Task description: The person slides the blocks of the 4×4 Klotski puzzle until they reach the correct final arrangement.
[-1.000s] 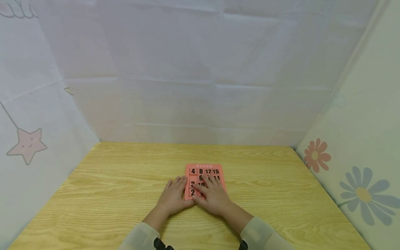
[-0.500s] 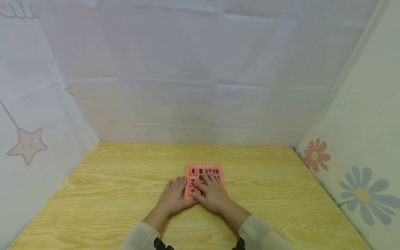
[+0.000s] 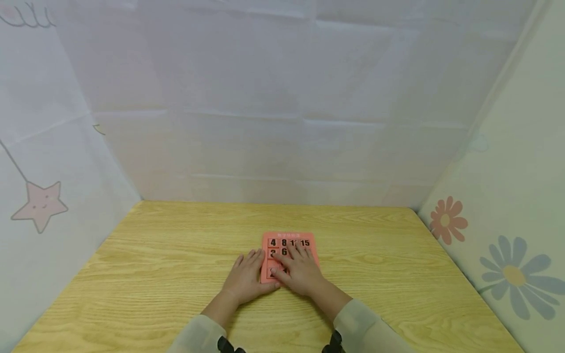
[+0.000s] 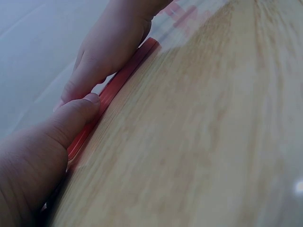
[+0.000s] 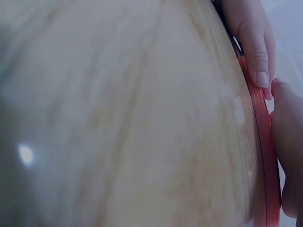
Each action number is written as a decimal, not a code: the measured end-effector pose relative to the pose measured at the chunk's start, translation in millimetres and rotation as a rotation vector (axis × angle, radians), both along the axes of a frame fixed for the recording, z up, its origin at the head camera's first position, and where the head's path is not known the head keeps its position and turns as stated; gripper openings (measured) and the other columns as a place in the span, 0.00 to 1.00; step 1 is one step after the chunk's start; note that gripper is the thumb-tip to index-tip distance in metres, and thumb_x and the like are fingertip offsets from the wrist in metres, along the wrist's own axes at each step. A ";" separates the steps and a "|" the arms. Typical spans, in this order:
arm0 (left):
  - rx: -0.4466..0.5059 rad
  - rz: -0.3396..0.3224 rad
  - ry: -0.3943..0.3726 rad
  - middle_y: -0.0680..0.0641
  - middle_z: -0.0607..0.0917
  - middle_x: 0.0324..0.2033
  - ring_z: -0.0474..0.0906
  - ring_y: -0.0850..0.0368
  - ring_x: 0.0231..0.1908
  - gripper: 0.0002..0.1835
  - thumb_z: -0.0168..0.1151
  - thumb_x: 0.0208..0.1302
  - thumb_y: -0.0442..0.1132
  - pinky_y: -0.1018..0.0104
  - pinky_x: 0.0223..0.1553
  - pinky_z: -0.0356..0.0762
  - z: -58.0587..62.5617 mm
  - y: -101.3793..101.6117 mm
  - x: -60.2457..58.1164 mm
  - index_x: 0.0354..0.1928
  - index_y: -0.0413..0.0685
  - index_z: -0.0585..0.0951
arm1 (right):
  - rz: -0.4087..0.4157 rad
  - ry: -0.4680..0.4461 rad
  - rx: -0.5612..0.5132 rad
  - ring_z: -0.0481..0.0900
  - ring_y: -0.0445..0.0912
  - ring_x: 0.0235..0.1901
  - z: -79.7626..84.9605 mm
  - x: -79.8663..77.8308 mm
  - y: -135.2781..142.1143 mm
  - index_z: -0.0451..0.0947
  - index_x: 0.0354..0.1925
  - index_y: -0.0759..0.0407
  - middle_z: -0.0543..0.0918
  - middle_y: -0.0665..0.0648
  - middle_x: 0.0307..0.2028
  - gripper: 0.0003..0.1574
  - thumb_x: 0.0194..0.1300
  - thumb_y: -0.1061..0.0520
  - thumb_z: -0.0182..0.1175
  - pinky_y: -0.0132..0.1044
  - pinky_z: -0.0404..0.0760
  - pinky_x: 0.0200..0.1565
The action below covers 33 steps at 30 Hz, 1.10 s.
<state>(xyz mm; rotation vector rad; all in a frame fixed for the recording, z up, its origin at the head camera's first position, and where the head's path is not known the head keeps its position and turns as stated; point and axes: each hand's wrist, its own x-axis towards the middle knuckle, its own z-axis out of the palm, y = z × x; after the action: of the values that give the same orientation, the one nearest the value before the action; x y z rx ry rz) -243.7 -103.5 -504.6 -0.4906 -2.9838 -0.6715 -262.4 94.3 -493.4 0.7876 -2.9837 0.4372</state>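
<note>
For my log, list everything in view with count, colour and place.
Woodgrain table: one, yellow, centre.
Number sliding puzzle: one, coral, black numerals, on the table.
Backdrop panels: three, pale, behind and both sides.
Star print: one, pink, on the left.
Flower prints: two, red and blue, on the right.
Other prints: at least three, faint, both sides.
Unidentified objects: at least two, black, by the sleeves.
Sleeves: two, pale, bottom edge.
Left hand: one, bare, along puzzle's left edge.
Right hand: one, bare, over puzzle's right side.
</note>
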 end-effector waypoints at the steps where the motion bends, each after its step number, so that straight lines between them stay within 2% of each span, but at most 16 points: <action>1: -0.003 0.001 -0.001 0.39 0.65 0.72 0.55 0.42 0.75 0.57 0.60 0.52 0.74 0.42 0.76 0.48 0.0 0.2 0.0 0.73 0.39 0.62 | -0.001 -0.001 0.001 0.44 0.61 0.77 -0.1 -0.6 -0.1 0.67 0.70 0.40 0.54 0.62 0.76 0.36 0.73 0.29 0.40 0.63 0.48 0.75; 15: 0.003 -0.007 0.005 0.40 0.64 0.73 0.55 0.42 0.75 0.57 0.59 0.53 0.75 0.42 0.76 0.48 -1.3 1.8 0.1 0.73 0.39 0.62 | -0.004 0.011 0.022 0.46 0.62 0.77 4.9 -3.4 -0.7 0.68 0.69 0.42 0.57 0.63 0.75 0.35 0.73 0.31 0.42 0.65 0.51 0.73; 20: -0.002 -0.006 0.002 0.41 0.64 0.73 0.55 0.43 0.75 0.58 0.58 0.52 0.76 0.42 0.76 0.47 -2.3 1.2 -0.5 0.73 0.39 0.62 | -0.010 0.009 0.028 0.45 0.61 0.77 2.4 -3.7 0.0 0.65 0.71 0.42 0.55 0.61 0.76 0.37 0.73 0.29 0.40 0.64 0.50 0.74; 33: -0.009 0.000 0.005 0.41 0.65 0.72 0.56 0.43 0.74 0.57 0.61 0.52 0.74 0.42 0.76 0.48 -0.7 1.9 0.1 0.73 0.39 0.62 | 0.010 0.023 -0.020 0.47 0.61 0.76 0.4 5.7 2.7 0.67 0.71 0.43 0.56 0.62 0.76 0.38 0.72 0.29 0.41 0.62 0.49 0.75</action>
<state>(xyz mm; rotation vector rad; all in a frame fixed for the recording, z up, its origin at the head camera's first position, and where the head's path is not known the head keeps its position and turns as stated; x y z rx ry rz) -243.6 -101.6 -505.3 -0.4916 -2.9829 -0.6565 -256.7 97.1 -493.0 0.8012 -2.9506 0.4548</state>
